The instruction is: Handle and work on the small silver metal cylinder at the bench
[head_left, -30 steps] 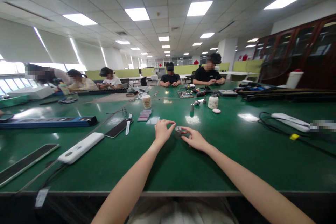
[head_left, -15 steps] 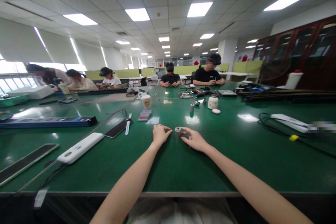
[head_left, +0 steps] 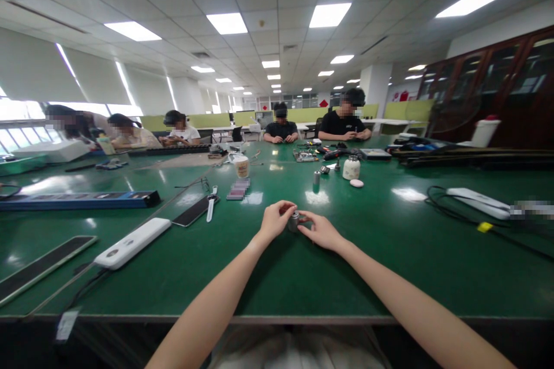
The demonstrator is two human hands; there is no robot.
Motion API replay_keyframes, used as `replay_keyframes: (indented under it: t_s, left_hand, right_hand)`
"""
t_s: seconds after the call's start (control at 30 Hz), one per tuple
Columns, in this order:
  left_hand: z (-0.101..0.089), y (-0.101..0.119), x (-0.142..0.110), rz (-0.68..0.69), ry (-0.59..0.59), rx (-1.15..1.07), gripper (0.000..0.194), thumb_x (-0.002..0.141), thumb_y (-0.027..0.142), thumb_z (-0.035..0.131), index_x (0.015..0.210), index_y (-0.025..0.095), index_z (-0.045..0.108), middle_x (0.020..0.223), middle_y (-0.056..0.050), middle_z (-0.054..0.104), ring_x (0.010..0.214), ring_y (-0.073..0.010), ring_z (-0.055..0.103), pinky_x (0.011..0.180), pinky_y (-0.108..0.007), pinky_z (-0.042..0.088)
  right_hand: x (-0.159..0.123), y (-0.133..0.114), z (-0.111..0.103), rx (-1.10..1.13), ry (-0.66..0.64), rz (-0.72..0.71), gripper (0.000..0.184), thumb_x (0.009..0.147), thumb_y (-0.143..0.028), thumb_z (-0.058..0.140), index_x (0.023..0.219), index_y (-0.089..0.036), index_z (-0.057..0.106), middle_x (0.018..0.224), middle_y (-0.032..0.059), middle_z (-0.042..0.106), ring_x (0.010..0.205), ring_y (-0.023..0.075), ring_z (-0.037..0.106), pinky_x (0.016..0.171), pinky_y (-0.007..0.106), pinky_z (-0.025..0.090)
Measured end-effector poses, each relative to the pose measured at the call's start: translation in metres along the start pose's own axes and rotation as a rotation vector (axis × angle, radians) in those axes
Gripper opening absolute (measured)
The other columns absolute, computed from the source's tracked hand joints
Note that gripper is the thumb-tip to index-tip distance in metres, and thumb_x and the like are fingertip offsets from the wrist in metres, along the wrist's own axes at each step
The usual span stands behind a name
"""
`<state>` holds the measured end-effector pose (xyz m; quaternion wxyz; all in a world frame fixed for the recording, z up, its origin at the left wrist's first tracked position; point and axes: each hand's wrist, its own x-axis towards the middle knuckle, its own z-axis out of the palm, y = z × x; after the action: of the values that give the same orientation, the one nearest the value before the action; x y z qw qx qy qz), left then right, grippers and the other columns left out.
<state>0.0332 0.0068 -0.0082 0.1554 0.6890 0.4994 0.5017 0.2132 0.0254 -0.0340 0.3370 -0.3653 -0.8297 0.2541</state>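
Observation:
A small silvery metal cylinder stands upright on the green table in front of me. My right hand has its thumb and fingers around the cylinder's right side, gripping it. From the left, my left hand reaches over the cylinder's top rim with thumb and fingertips pinched together. Whether a small part sits between those fingertips is too small to tell. Further back stands a second metal cylinder, near some small dark metal pieces.
A white jar and its pink lid stand behind my right hand. To the left lie a watch, a dark phone, a white power strip and a paper cup. Several people sit across the table.
My left hand has moved right and slightly up, from beside the metal cylinder to its top. My right hand stays on the cylinder's side.

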Motion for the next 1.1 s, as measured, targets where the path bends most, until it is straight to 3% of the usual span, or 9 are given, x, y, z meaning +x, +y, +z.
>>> replay_keyframes:
  t_s: [0.37, 1.1]
  left_hand:
    - [0.0010, 0.0058, -0.0026, 0.027, -0.040, 0.020, 0.016, 0.085, 0.030, 0.058, 0.089, 0.019, 0.068, 0.085, -0.003, 0.074, 0.079, -0.0170, 0.070, 0.074, -0.026, 0.054]
    - [0.0045, 0.0022, -0.0050, 0.058, -0.073, 0.023, 0.013, 0.088, 0.027, 0.051, 0.093, 0.019, 0.060, 0.087, -0.005, 0.072, 0.081, -0.0169, 0.069, 0.073, -0.026, 0.052]
  right_hand:
    - [0.0041, -0.0034, 0.0038, -0.096, 0.046, 0.026, 0.040, 0.081, -0.040, 0.062, 0.118, -0.027, 0.062, 0.098, 0.0008, 0.074, 0.071, 0.0170, 0.067, 0.065, 0.027, 0.049]
    - [0.0071, -0.0048, 0.0055, -0.188, 0.098, 0.090, 0.042, 0.081, -0.043, 0.061, 0.123, -0.037, 0.061, 0.095, -0.0019, 0.075, 0.068, 0.0187, 0.066, 0.060, 0.027, 0.045]
